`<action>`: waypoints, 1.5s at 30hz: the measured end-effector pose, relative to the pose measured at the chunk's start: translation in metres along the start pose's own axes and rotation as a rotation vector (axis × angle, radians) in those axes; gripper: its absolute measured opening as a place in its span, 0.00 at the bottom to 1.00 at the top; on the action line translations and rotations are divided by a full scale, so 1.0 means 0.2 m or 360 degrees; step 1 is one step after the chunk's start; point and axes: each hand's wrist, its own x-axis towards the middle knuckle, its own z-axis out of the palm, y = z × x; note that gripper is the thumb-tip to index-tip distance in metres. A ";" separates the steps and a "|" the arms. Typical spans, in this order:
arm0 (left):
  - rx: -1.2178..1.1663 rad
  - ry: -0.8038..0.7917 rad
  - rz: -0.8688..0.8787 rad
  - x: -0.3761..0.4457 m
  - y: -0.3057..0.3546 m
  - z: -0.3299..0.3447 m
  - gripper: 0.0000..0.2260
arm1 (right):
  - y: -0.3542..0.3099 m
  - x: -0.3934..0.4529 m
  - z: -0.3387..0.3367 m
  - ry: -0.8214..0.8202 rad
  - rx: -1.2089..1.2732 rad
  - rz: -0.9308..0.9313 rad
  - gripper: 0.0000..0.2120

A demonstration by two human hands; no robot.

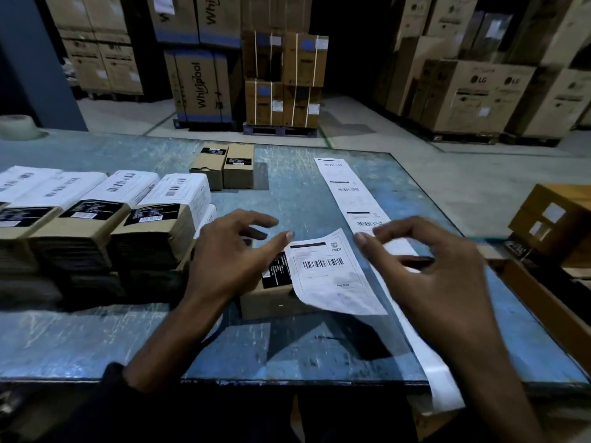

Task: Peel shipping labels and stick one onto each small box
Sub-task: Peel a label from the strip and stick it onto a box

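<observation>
Our fingers (281,238) spread, grasping nothing, label (332,276) half-draped on box (271,302) — we should square it, then smooth flat.

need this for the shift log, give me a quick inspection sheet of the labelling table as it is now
surface: worn blue table.
job's things: label lying loose over box; label strip hangs off the near edge; labelled boxes stacked left; two bare boxes at back.
clutter: tape roll far left.
hands: left hand and right hand open, beside the label.
cables: nothing seen.
surroundings: cartons on pallets.
</observation>
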 end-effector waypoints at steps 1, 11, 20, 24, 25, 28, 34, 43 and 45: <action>-0.0026 -0.0043 0.0166 -0.04 0.01 -0.02 0.10 | -0.01 0.02 0.05 -0.0075 -0.0039 -0.0102 0.07; -0.0101 -0.0062 0.0433 -0.28 -0.11 -0.08 0.13 | -0.04 -0.08 0.32 -0.1400 -0.0789 -0.0358 0.36; -0.0006 -0.0067 0.0481 -0.30 -0.08 -0.09 0.13 | 0.13 0.01 0.11 -0.1348 -0.0942 -0.0118 0.37; -0.0012 -0.0066 0.0488 -0.31 -0.08 -0.09 0.13 | 0.15 0.01 0.00 -0.1339 -0.0904 0.0128 0.36; -0.0008 -0.0070 0.0491 -0.31 -0.08 -0.09 0.13 | 0.15 0.01 -0.02 -0.1294 -0.0887 0.0180 0.37; -0.0011 -0.0067 0.0495 -0.31 -0.08 -0.09 0.12 | 0.11 0.03 -0.04 -0.0986 -0.0850 0.0148 0.42; 0.0051 -0.0041 0.0503 -0.31 -0.09 -0.09 0.12 | -0.10 -0.01 0.20 -0.1332 -0.0733 -0.0210 0.38; 0.0067 -0.0035 0.0500 -0.31 -0.09 -0.09 0.13 | 0.14 0.02 0.09 -0.1359 -0.0866 -0.0109 0.34; 0.0047 -0.0035 0.0494 -0.31 -0.08 -0.09 0.12 | 0.16 0.04 0.02 -0.1412 -0.0866 -0.0030 0.32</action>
